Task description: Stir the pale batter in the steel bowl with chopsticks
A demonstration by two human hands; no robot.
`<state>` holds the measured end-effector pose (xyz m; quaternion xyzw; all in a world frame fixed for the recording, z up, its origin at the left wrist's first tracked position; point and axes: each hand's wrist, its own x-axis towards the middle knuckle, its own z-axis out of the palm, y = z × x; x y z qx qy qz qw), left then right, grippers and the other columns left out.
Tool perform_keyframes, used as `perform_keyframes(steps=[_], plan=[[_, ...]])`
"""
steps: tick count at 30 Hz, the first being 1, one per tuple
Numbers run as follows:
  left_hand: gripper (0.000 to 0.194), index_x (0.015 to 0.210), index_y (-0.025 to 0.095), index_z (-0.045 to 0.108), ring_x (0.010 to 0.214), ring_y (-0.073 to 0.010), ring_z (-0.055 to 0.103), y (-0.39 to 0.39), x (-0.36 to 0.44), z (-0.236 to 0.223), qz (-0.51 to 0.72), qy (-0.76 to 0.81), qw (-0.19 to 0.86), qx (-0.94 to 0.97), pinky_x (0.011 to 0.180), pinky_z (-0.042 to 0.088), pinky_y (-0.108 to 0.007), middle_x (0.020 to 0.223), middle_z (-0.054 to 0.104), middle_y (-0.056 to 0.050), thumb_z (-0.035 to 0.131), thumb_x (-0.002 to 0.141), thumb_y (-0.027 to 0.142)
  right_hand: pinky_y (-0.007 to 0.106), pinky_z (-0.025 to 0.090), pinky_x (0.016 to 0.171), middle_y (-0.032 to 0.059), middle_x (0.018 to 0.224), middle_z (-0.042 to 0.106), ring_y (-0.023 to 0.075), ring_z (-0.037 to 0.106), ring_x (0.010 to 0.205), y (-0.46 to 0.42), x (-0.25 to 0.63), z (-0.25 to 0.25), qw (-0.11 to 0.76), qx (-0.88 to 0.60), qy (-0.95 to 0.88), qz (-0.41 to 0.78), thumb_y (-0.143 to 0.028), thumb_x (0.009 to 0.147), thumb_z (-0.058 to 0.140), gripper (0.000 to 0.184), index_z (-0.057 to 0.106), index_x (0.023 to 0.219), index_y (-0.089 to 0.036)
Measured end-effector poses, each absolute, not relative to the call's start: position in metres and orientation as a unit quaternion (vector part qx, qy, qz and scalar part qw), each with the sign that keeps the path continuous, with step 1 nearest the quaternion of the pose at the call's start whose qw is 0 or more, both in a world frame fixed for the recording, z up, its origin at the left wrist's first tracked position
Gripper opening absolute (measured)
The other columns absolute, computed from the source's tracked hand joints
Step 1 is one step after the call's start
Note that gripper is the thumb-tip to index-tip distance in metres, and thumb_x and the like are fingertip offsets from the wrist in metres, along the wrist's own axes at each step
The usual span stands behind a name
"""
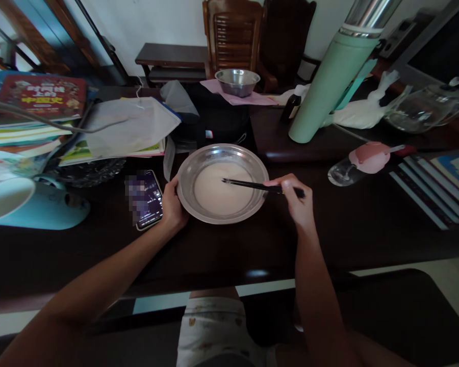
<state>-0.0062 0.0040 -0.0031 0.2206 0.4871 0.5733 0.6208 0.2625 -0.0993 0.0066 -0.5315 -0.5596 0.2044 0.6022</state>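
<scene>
Dark wooden table (229, 244), cluttered at its far edge, serves as the work surface. Right hand (296, 201) pinches a pair of black chopsticks (252, 185), long axis near horizontal, tips pointing left into the pale batter (220, 191); left hand (172, 204) curls against the near-left rim of the steel basin (222, 153), beside a phone (148, 199). Batter looks smooth and even, so mixing is judged well advanced, any lumps left being too small to tell.
</scene>
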Motion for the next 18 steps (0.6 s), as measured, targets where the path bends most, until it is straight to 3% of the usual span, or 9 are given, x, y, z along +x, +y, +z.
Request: perform_keyframes(steps=[4, 9, 13, 18], plan=[[0.009, 0.083, 0.027, 0.073, 0.122, -0.0378, 0.081, 0.0043, -0.0054, -0.0017, 0.580, 0.492, 0.614, 0.212, 0.093, 0.074, -0.042, 0.090, 0.085, -0.005, 0.073, 0.085, 0.036, 0.045, 0.064, 0.085, 0.0027, 0.080, 0.084, 0.0247, 0.080, 0.083, -0.1007, 0.2603, 0.0085, 0.626, -0.511, -0.543, 0.226, -0.067, 0.110, 0.062, 0.050, 0.089, 0.084, -0.033], [0.011, 0.085, 0.025, 0.076, 0.120, -0.0348, 0.081, 0.0028, -0.0034, 0.0026, 0.582, 0.493, 0.615, 0.202, 0.092, 0.074, -0.038, 0.089, 0.085, -0.005, 0.069, 0.089, 0.032, 0.048, 0.064, 0.095, 0.0038, 0.093, 0.088, 0.0267, 0.080, 0.097, -0.0979, 0.2608, 0.0086, 0.560, -0.520, -0.601, 0.234, -0.074, 0.105, 0.064, 0.050, 0.090, 0.092, -0.033], [0.018, 0.084, 0.023, 0.077, 0.118, -0.0333, 0.082, 0.0018, -0.0032, 0.0039, 0.577, 0.496, 0.617, 0.202, 0.092, 0.074, -0.037, 0.086, 0.084, -0.006, 0.062, 0.093, 0.030, 0.045, 0.063, 0.089, 0.0046, 0.086, 0.086, 0.0255, 0.079, 0.090, -0.0998, 0.2627, 0.0076, 0.607, -0.543, -0.551, 0.183, -0.069, 0.109, 0.060, 0.054, 0.089, 0.086, -0.030], [0.014, 0.081, 0.025, 0.074, 0.118, -0.0339, 0.082, 0.0036, -0.0049, -0.0008, 0.580, 0.493, 0.613, 0.210, 0.094, 0.073, -0.038, 0.086, 0.084, -0.005, 0.072, 0.089, 0.037, 0.046, 0.064, 0.086, 0.0050, 0.084, 0.085, 0.0256, 0.079, 0.086, -0.1004, 0.2604, 0.0102, 0.582, -0.514, -0.584, 0.235, -0.071, 0.109, 0.058, 0.056, 0.089, 0.083, -0.032]])
